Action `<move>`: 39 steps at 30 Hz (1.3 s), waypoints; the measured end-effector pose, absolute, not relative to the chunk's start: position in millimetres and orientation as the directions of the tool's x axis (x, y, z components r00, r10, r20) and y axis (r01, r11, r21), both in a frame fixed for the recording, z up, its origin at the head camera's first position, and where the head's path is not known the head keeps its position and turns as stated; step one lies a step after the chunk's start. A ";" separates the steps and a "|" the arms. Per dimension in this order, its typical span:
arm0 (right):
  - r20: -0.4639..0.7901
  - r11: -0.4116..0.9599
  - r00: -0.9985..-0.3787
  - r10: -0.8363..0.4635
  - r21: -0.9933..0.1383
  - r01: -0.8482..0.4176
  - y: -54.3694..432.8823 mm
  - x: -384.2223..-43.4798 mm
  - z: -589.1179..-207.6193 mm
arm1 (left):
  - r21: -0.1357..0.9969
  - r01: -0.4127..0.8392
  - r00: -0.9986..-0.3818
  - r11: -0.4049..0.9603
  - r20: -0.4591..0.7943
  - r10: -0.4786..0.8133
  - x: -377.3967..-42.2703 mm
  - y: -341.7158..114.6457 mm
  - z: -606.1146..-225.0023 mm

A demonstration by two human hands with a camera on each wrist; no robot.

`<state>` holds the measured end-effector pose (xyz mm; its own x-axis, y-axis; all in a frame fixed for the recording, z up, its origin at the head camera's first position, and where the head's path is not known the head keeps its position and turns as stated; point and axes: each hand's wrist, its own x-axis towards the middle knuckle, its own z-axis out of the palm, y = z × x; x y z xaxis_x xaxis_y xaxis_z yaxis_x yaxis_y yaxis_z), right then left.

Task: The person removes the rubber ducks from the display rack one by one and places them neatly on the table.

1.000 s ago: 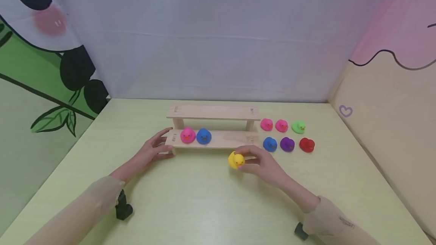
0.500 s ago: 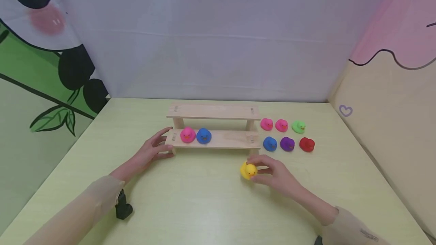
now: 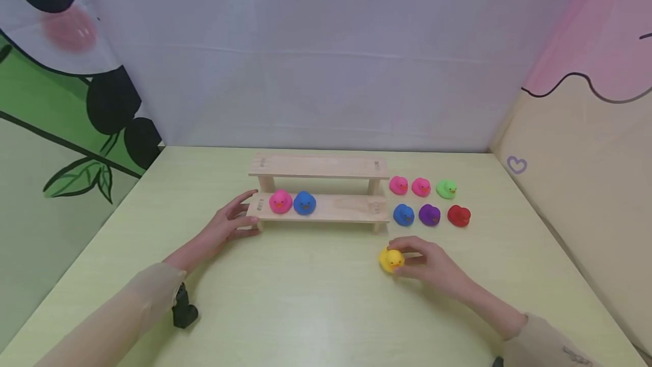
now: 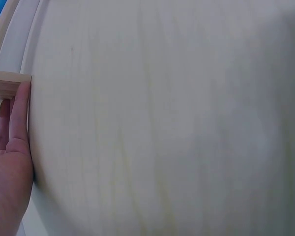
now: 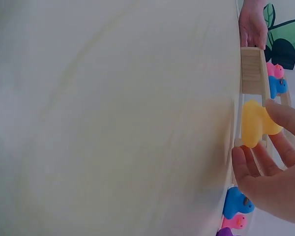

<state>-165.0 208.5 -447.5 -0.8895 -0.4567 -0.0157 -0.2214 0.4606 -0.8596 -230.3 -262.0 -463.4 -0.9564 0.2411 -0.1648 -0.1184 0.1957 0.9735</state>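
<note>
Drawn back from the shelf (image 3: 318,208), right hand (image 3: 430,268) apparently pinches yellow duck (image 3: 391,260); left hand (image 3: 224,228) flat.

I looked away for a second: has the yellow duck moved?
Yes. The right hand has carried the yellow duck rightward and nearer the person, away from the wooden shelf.

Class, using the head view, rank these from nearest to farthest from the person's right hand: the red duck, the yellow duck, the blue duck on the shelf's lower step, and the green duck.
1. yellow duck, pinched in the right hand.
2. red duck, front row, right end.
3. green duck, back row, right end.
4. blue duck on the lower step, far to the left.
</note>
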 end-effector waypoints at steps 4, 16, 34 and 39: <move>-0.028 0.491 -0.897 -0.440 -0.844 -0.215 214.9 -167.2 -446.5 | 0.973 -0.123 -0.957 0.197 -0.169 0.238 -230.3 -262.2 -463.3; -0.064 0.581 -0.932 -0.357 -0.797 -0.168 230.8 -177.5 -450.6 | 0.968 -0.136 -0.954 0.210 -0.185 0.235 -233.2 -262.9 -465.8; -0.036 0.593 -0.940 -0.338 -0.784 -0.183 249.9 -186.4 -452.1 | 0.973 -0.118 -0.954 0.199 -0.167 0.248 -230.3 -262.5 -465.4; -0.040 0.592 -0.938 -0.345 -0.785 -0.184 249.9 -184.8 -452.1 | 0.966 -0.124 -0.957 0.226 -0.177 0.231 -230.6 -261.3 -465.6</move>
<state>-184.8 249.9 -452.1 -0.9379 -0.3445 -0.0397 -0.1842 0.5917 -0.7848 -230.6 -261.3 -465.6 -0.9567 0.2309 -0.1770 -0.1241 0.2262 0.9661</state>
